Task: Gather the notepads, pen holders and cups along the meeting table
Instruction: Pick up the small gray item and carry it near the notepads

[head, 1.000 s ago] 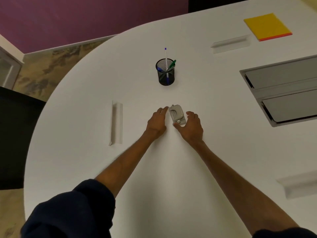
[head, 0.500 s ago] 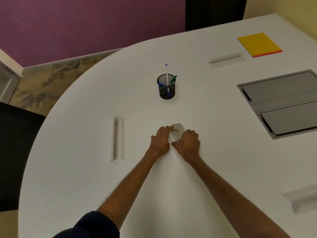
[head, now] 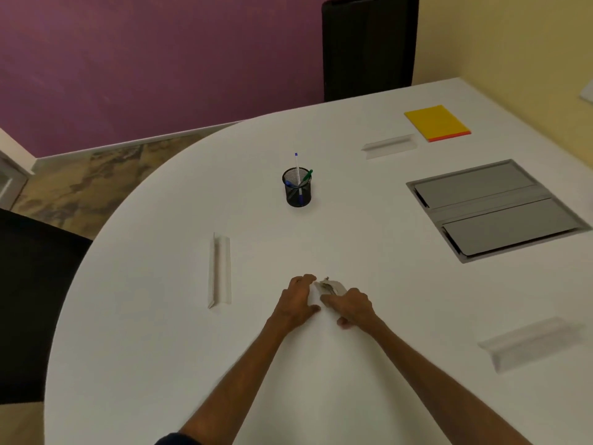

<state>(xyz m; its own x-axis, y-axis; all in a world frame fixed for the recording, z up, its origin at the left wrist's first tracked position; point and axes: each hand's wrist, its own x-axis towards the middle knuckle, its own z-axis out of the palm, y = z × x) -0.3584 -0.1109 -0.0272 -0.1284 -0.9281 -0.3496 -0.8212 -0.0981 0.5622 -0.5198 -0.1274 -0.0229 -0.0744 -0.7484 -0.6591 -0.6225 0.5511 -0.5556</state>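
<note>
Head view. My right hand (head: 351,308) curls over a small grey device (head: 329,285) low on the white bench (head: 160,316). My left hand (head: 296,301) meets its other side, probably to steady it; whether it grips I cannot tell. The pen holder (head: 297,191) stands upright at twelve o'clock, well apart. The yellow notepad (head: 436,123) lies at two o'clock. Neither is gathered.

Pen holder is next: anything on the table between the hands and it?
Nothing visible: bare table runs from the left hand and right hand to the pen holder. The right hand holds a small grey object.
</note>
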